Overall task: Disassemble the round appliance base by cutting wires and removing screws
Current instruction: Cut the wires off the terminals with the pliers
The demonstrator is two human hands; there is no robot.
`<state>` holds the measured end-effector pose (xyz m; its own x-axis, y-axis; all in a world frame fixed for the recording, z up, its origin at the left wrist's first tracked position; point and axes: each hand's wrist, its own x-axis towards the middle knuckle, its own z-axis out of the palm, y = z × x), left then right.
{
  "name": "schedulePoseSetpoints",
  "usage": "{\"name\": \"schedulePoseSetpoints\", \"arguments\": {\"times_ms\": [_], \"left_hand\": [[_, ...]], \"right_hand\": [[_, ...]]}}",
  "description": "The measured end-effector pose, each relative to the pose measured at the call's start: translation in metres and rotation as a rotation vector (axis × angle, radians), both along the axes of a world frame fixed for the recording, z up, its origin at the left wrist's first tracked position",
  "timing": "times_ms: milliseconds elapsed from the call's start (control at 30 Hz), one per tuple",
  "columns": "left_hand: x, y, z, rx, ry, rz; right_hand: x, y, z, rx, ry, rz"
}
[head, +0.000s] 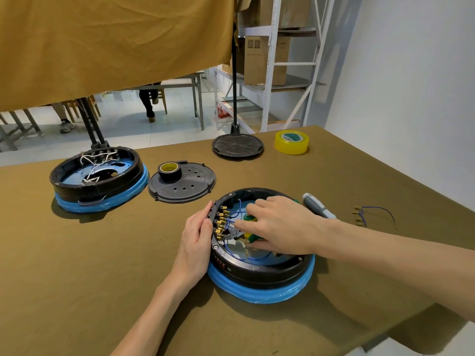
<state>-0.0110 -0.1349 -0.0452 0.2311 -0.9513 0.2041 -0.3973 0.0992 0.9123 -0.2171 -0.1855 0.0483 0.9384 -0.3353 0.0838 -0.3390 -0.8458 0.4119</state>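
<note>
The near black base [259, 268] was ringed in blue film, with blue wires [237, 214] and brass terminals [221, 222] inside. Green-and-yellow cutter handles [250, 235] were seen. The surface [102, 253] was olive-brown; the far right tape roll [291, 142] was yellow.

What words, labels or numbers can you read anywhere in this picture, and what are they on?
No text can be read in full.
Red markings on the side of the near round base: too small and blurred.
Printed label inside the clear tape roll: green and white, not legible.
Yellow core of the black tape roll: faint print, unreadable.
Cardboard box on the shelf: dark printed squares and lines, too blurred.
</note>
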Motion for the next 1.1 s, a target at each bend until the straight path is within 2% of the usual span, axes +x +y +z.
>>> {"name": "schedulePoseSetpoints", "arguments": {"times_ms": [233,400,1100], "left_hand": [[0.001,-0.001,-0.001,-0.005,-0.007,0.002],[0.001,0.0,-0.001,-0.02,0.011,-0.01],[0.0,-0.003,-0.004,-0.037,0.003,0.0]], "right_hand": [[0.0,0.004,-0.004,-0.066,0.06,-0.001],[0.001,0.007,-0.001,0.132,-0.063,-0.113],[0.013,0.027,-0.001,0.054,-0.09,-0.232]]}}
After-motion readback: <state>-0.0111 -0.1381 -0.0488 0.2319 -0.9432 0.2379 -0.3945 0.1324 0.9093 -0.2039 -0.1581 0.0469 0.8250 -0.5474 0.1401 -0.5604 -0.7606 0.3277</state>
